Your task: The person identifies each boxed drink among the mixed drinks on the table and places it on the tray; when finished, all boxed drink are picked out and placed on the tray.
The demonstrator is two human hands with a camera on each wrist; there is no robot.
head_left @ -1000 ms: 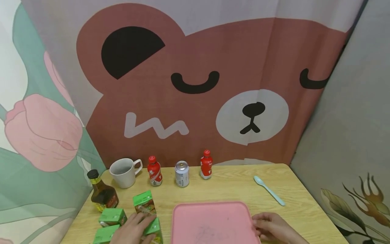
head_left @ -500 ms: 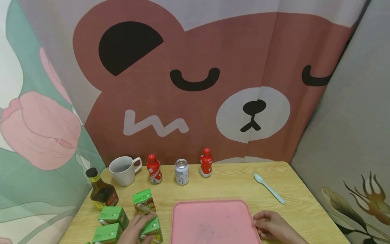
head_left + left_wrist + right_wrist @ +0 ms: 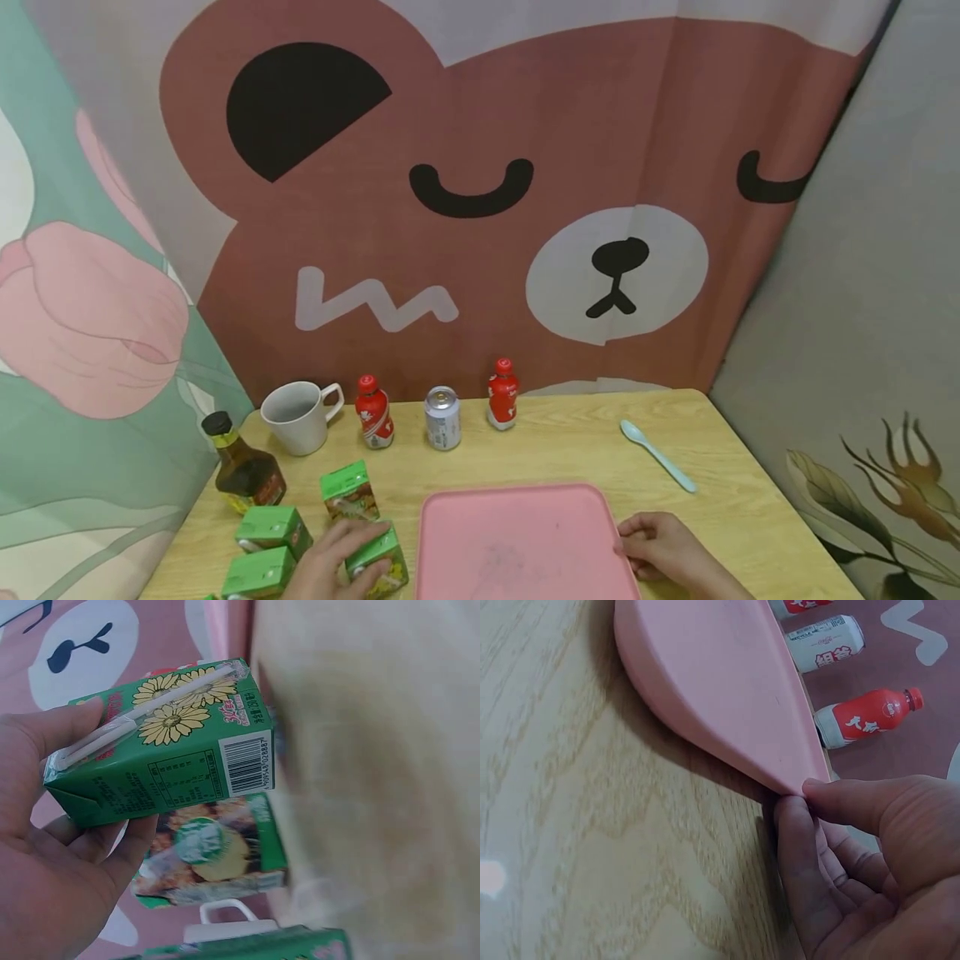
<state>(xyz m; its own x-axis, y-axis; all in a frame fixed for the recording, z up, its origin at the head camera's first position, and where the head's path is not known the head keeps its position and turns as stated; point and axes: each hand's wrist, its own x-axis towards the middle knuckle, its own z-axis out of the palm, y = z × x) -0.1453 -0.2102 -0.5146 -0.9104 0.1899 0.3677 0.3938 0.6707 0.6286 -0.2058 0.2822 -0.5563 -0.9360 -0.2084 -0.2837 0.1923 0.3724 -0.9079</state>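
My left hand (image 3: 333, 562) grips a green drink carton (image 3: 381, 562) just left of the pink tray (image 3: 517, 533). In the left wrist view this carton (image 3: 165, 742) shows yellow flowers, a barcode and a wrapped straw, with the thumb on one side and fingers on the other. It looks slightly tilted in the head view. Another green carton (image 3: 350, 490) with a brown picture stands just behind it. My right hand (image 3: 667, 550) pinches the tray's right rim between thumb and index finger; the right wrist view shows that hold on the pink rim (image 3: 780, 776) up close.
More green cartons (image 3: 270, 528) stand at the left, beside a dark sauce bottle (image 3: 251, 475). Along the back are a white mug (image 3: 296, 421), two red bottles (image 3: 374, 414) and a can (image 3: 442, 419). A pale blue spoon (image 3: 658, 457) lies at the right.
My left hand has moved a little right with its carton, narrowing the gap to the tray, and the carton has tipped slightly. My right hand stays at the tray rim. The head view has shifted slightly.
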